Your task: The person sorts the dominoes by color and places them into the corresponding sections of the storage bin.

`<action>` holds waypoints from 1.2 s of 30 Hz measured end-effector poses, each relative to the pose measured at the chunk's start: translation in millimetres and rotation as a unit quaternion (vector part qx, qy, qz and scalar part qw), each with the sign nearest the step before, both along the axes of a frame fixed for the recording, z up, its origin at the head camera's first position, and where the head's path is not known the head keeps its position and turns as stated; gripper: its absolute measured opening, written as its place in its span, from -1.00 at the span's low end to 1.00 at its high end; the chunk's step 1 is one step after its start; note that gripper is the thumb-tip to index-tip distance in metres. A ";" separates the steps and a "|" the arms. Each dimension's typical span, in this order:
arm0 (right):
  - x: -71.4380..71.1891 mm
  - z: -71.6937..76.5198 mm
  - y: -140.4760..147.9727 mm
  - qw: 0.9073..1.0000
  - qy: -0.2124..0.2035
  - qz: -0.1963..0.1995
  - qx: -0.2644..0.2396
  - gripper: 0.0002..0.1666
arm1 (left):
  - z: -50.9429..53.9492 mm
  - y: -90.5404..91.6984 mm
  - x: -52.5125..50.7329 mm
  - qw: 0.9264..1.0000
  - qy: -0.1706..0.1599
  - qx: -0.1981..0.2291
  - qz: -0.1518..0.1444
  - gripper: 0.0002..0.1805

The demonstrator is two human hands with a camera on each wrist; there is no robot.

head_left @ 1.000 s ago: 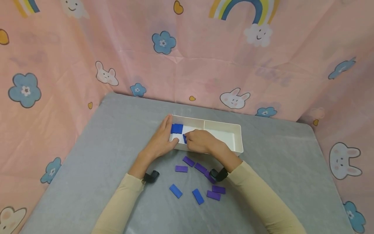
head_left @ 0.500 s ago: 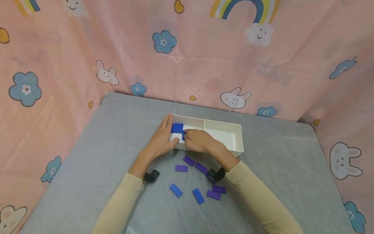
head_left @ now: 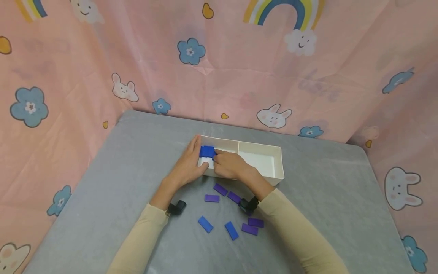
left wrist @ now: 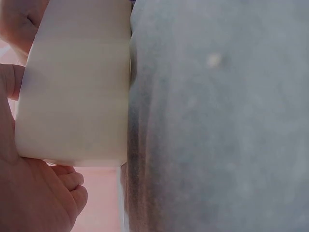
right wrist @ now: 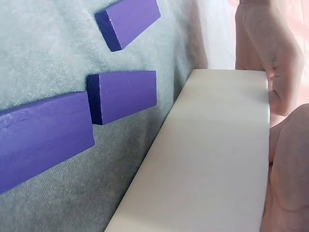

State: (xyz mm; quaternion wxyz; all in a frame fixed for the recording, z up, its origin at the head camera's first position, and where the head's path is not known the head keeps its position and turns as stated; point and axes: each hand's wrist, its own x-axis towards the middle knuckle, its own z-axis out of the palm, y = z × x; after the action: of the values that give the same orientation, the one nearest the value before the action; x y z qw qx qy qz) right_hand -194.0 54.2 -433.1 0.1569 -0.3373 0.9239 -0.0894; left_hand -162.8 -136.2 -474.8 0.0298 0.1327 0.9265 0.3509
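Note:
A long cream box (head_left: 282, 163) with a divider stands on the grey table, its side wall (left wrist: 77, 96) filling much of the left wrist view. My left hand (head_left: 186, 163) holds its left end, thumb over the near rim. Inside the left compartment, dark blue blocks (head_left: 207, 151) lie side by side against the left end. My right hand (head_left: 229, 164) reaches over the near wall and pinches another blue block (head_left: 214, 156), mostly covered by the fingers, at the right side of that row. The fingertips inside the box are hidden in both wrist views.
In front of the box lie several purple blocks (head_left: 212, 198), seen close in the right wrist view as thick purple bars (right wrist: 128, 94). Two blue blocks, one left (head_left: 205, 224) and one right (head_left: 231, 230), lie nearer. A pink patterned curtain (head_left: 205, 87) hangs behind the table.
My right hand has shifted slightly left and away inside the compartment, bringing its blue block up beside the row. The left hand and box have stayed in place.

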 end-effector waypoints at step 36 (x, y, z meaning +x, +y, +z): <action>2.4 1.4 -2.8 0.998 0.031 -0.048 -0.036 -0.32 | -1.2 -0.5 -0.6 1.000 0.013 -0.008 -0.006 0.07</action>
State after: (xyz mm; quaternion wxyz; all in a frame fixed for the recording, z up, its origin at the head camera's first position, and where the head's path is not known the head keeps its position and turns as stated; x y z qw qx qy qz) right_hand -191.6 51.4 -431.6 0.1117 -0.3002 0.9397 -0.1201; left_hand -163.3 -136.7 -476.0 0.0212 0.1428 0.9287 0.3416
